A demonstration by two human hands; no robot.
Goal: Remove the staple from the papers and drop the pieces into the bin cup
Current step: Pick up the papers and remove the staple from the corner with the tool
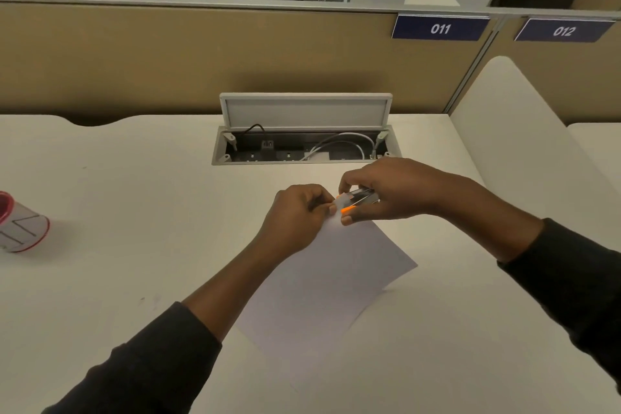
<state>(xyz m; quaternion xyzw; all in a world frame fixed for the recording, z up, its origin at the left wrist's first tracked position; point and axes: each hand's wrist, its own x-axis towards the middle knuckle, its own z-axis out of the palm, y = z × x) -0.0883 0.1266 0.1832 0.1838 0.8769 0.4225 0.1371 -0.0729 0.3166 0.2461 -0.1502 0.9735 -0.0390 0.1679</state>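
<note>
White papers point(326, 282) lie at an angle on the desk in the middle of the head view. My left hand point(295, 215) pinches their top corner. My right hand point(386, 191) grips a small stapler-like tool point(356, 200) with clear, metal and orange parts, its tip at that same corner, touching my left fingers. The staple itself is hidden under the fingers and the tool. A white paper cup with a red rim point(20, 223) stands at the far left edge of the desk, partly cut off by the frame.
An open cable box point(305, 144) with its lid raised and wires inside is set into the white desk point(134, 212) just behind my hands. A tan partition point(168, 54) with signs 011 and 012 closes the back. A white divider point(510, 131) stands at the right.
</note>
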